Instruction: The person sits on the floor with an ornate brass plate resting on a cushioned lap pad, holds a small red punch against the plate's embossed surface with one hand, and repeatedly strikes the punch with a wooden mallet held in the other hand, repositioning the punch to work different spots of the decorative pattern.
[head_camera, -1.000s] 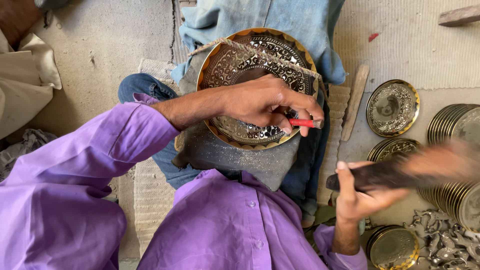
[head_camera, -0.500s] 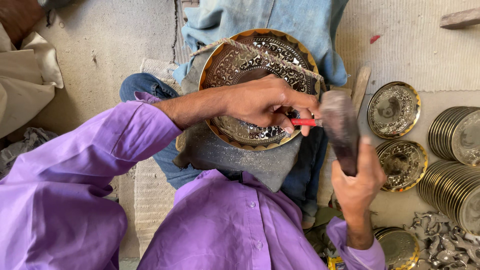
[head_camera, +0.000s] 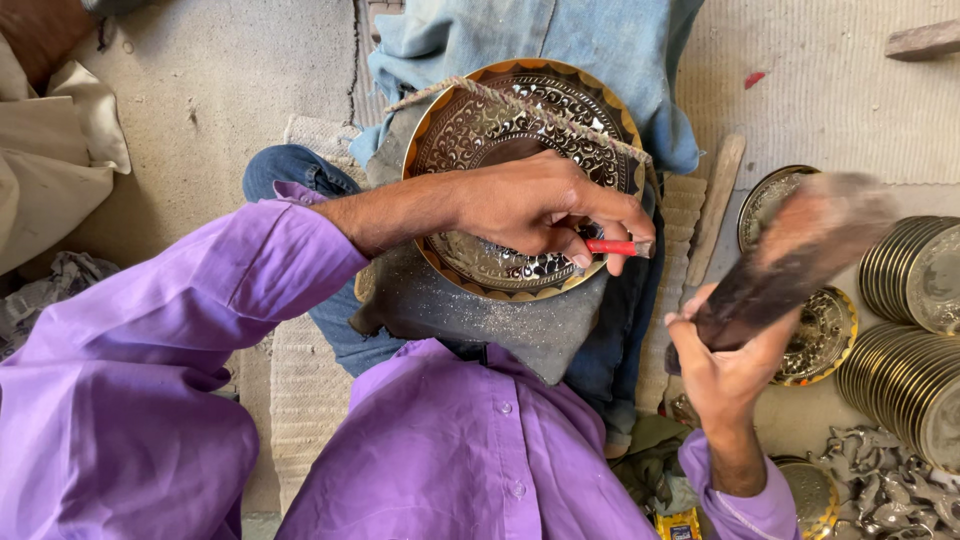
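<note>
A round engraved brass plate (head_camera: 470, 135) with a dark patterned face rests on a grey pad (head_camera: 500, 325) over my lap, tied down by a cord. My left hand (head_camera: 545, 205) lies on the plate's lower right part and pinches a small red-handled chisel (head_camera: 612, 246) against the metal. My right hand (head_camera: 725, 365) grips a dark wooden mallet (head_camera: 800, 250), raised to the right of the plate and blurred with motion.
Stacks of brass plates (head_camera: 915, 330) stand at the right, with single engraved plates (head_camera: 775, 195) beside them. A wooden stick (head_camera: 715, 205) lies right of my leg. Small metal pieces (head_camera: 880, 490) sit at the lower right. Beige cloth (head_camera: 50, 180) lies at the left.
The mallet swung in toward the chisel half a second ago and has now swung back out to the right. My left hand and the chisel have stayed put on the plate.
</note>
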